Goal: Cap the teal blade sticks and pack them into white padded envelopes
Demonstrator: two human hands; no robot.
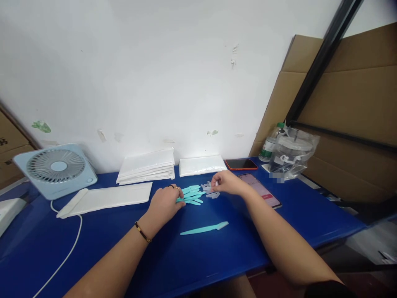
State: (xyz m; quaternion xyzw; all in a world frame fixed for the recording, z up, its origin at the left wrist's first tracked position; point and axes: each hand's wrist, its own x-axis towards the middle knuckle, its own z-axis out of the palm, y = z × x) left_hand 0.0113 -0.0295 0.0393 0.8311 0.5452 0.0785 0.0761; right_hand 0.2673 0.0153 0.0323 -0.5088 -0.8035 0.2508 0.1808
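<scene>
Pinching a small clear cap (211, 188) in your right hand (226, 183), you rest your left hand (164, 203) on the teal razor pile (191, 194) mid-table; one capped teal razor (204, 228) lies apart, nearer you.

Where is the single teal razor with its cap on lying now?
In the head view, the capped teal razor lies alone on the blue table, between the forearms, nearer the person than the teal pile.

Small packing workstation in a storeroom

Blue table (173, 265) against a scuffed white wall (155, 74); stacked white pouches (147, 165), flattened cardboard (350, 95), black metal racking (322, 58), desk fan (56, 169).
</scene>
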